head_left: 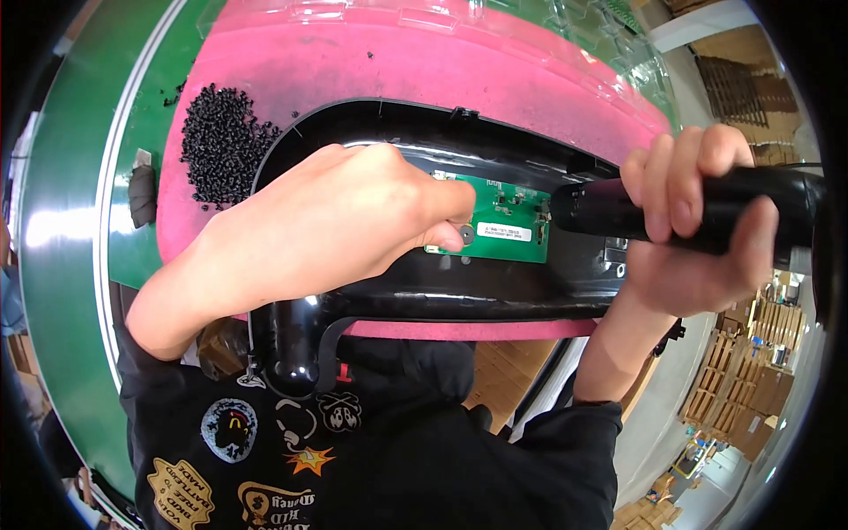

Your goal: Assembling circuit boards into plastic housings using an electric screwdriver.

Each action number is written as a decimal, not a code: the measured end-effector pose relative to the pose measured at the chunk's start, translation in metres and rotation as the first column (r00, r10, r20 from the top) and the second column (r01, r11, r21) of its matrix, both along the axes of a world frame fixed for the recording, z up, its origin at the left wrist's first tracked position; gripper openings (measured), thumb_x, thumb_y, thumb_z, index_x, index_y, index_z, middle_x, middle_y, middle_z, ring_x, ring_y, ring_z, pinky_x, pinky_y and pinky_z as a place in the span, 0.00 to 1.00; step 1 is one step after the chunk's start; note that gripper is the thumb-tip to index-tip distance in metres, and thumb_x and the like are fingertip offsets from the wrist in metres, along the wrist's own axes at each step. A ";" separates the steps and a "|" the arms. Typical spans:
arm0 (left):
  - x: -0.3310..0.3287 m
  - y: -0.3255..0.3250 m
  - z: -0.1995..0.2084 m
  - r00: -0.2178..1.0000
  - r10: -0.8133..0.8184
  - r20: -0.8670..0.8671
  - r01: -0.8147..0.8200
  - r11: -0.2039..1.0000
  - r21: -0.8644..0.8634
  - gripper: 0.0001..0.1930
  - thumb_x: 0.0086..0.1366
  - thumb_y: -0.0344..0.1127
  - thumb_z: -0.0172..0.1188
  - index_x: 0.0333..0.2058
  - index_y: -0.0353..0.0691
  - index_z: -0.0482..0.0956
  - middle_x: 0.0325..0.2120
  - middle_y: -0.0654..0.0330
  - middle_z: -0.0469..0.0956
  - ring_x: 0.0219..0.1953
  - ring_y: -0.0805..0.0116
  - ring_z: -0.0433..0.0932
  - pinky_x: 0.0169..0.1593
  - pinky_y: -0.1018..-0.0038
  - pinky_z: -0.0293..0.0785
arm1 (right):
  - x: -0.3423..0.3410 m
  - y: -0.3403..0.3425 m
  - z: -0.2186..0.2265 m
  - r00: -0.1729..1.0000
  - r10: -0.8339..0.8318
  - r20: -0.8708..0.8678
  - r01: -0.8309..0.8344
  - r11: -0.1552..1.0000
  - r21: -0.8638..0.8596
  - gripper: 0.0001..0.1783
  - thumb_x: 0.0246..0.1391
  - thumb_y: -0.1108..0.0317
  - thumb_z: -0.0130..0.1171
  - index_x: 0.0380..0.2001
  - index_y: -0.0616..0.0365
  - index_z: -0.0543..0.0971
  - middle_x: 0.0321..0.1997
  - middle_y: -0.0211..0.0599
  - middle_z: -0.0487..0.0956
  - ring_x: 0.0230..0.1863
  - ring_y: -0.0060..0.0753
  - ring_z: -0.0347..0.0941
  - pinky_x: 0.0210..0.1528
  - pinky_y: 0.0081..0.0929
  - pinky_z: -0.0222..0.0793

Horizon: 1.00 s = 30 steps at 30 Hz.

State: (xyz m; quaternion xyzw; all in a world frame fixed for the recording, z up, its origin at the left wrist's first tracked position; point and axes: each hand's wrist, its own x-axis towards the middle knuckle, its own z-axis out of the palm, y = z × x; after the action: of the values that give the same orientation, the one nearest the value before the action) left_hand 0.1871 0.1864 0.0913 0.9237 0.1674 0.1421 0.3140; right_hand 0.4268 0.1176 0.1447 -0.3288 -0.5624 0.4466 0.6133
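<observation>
A green circuit board [508,221] with a white label lies inside a long black plastic housing [459,305]. My left hand [380,194] reaches over the housing, thumb and fingers pinched together at the board's left end, beside a small round part [467,235]. Whatever the fingertips hold, if anything, is hidden. In my right hand [680,203] is a black electric screwdriver [768,199], lying nearly level. Its narrow end points left at the board's right edge; I cannot tell whether it touches. The fingers wrap over the tool, and the thumb is below.
Beneath the housing is a pink mat [353,62] on a green table [79,221]. A heap of small black screws [221,141] sits on the mat's left side. Clear plastic trays [548,35] stand along the far edge. A dark rolled item [141,194] lies left of the mat.
</observation>
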 end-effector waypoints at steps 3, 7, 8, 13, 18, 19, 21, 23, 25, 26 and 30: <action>-0.001 0.000 -0.001 1.000 0.007 0.011 -0.007 1.000 0.007 0.12 0.59 0.37 0.63 0.38 0.35 0.80 0.29 0.56 0.82 0.29 0.54 0.82 0.30 0.66 0.77 | -0.004 -0.003 0.007 0.998 -0.029 0.062 0.031 0.999 -0.028 0.21 0.57 0.49 0.54 0.37 0.58 0.70 0.22 0.24 0.68 0.21 0.18 0.59 0.31 0.22 0.54; 0.000 -0.001 0.001 0.999 -0.008 0.036 0.006 0.998 0.056 0.11 0.58 0.37 0.65 0.34 0.36 0.78 0.27 0.57 0.81 0.28 0.57 0.81 0.29 0.68 0.76 | -0.017 -0.017 0.025 0.975 0.012 -0.221 -0.009 1.000 0.015 0.20 0.55 0.53 0.59 0.36 0.57 0.67 0.23 0.25 0.70 0.22 0.18 0.62 0.33 0.21 0.56; 0.000 -0.001 0.001 0.999 0.001 0.034 -0.003 0.998 0.060 0.11 0.58 0.37 0.65 0.34 0.36 0.78 0.27 0.57 0.81 0.28 0.57 0.81 0.29 0.68 0.76 | -0.017 -0.018 0.027 0.948 0.088 -0.306 -0.069 0.995 0.074 0.19 0.51 0.57 0.62 0.35 0.56 0.67 0.22 0.23 0.70 0.22 0.16 0.65 0.34 0.20 0.59; 0.002 0.000 -0.008 0.919 -0.001 0.394 -0.002 1.000 0.007 0.10 0.52 0.29 0.69 0.32 0.35 0.77 0.23 0.58 0.79 0.25 0.58 0.79 0.27 0.69 0.73 | -0.035 -0.015 0.028 0.901 0.140 -0.411 -0.091 0.986 0.137 0.18 0.50 0.58 0.62 0.34 0.56 0.67 0.22 0.22 0.70 0.22 0.16 0.65 0.34 0.19 0.59; 0.001 0.003 -0.011 0.877 0.010 0.480 -0.005 1.000 -0.013 0.10 0.50 0.27 0.70 0.31 0.33 0.78 0.22 0.56 0.78 0.24 0.57 0.78 0.27 0.69 0.73 | -0.052 -0.010 0.026 0.836 0.178 -0.518 -0.093 0.978 0.186 0.17 0.48 0.59 0.61 0.33 0.55 0.67 0.21 0.22 0.70 0.21 0.16 0.66 0.35 0.19 0.60; 0.000 0.003 -0.009 0.881 0.011 0.473 -0.007 1.000 -0.010 0.11 0.50 0.27 0.70 0.31 0.33 0.78 0.22 0.56 0.78 0.24 0.56 0.78 0.27 0.68 0.74 | -0.055 -0.009 0.025 0.821 0.185 -0.541 -0.093 0.977 0.194 0.16 0.48 0.60 0.61 0.33 0.55 0.67 0.21 0.22 0.70 0.21 0.16 0.66 0.35 0.19 0.60; 0.000 0.004 -0.006 0.886 0.013 0.464 -0.009 1.000 -0.010 0.11 0.50 0.27 0.69 0.31 0.32 0.78 0.22 0.55 0.78 0.24 0.56 0.78 0.27 0.67 0.74 | -0.057 -0.008 0.022 0.786 0.197 -0.586 -0.089 0.974 0.207 0.16 0.47 0.60 0.61 0.33 0.55 0.67 0.21 0.22 0.70 0.21 0.16 0.66 0.35 0.19 0.60; 0.000 0.003 -0.002 0.928 0.083 0.363 -0.075 0.997 -0.036 0.12 0.49 0.25 0.69 0.33 0.32 0.79 0.23 0.54 0.79 0.25 0.55 0.79 0.28 0.67 0.75 | -0.057 -0.009 0.019 0.767 0.194 -0.612 -0.078 0.974 0.210 0.16 0.47 0.60 0.61 0.32 0.55 0.67 0.21 0.21 0.70 0.21 0.16 0.67 0.35 0.19 0.61; 0.000 0.003 -0.005 0.923 0.095 0.372 -0.109 0.994 0.015 0.13 0.49 0.25 0.69 0.34 0.32 0.79 0.23 0.53 0.79 0.25 0.55 0.79 0.29 0.66 0.75 | -0.054 -0.008 0.010 0.857 0.162 -0.489 -0.068 0.977 0.204 0.18 0.49 0.58 0.61 0.37 0.56 0.68 0.23 0.24 0.71 0.24 0.19 0.67 0.38 0.21 0.60; 0.000 0.003 -0.006 0.916 0.109 0.386 -0.147 0.987 0.070 0.14 0.48 0.24 0.68 0.36 0.32 0.80 0.24 0.53 0.80 0.26 0.54 0.80 0.29 0.66 0.75 | -0.052 -0.007 0.008 0.895 0.142 -0.423 -0.061 0.978 0.201 0.20 0.50 0.57 0.61 0.39 0.57 0.69 0.25 0.26 0.71 0.26 0.21 0.68 0.40 0.22 0.60; -0.002 0.001 -0.007 0.876 0.147 0.459 -0.236 0.962 0.141 0.11 0.48 0.23 0.68 0.33 0.33 0.82 0.25 0.54 0.83 0.26 0.57 0.83 0.29 0.70 0.79 | -0.039 -0.005 0.011 0.944 0.171 -0.281 -0.126 0.977 0.170 0.21 0.52 0.54 0.60 0.40 0.58 0.69 0.25 0.26 0.70 0.24 0.21 0.66 0.38 0.24 0.59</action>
State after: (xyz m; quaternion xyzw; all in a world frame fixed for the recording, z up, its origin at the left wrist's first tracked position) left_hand 0.1852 0.1876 0.0843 0.8715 0.1677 0.3951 0.2373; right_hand 0.3882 0.1127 0.1552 -0.1682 -0.5199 0.4920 0.6777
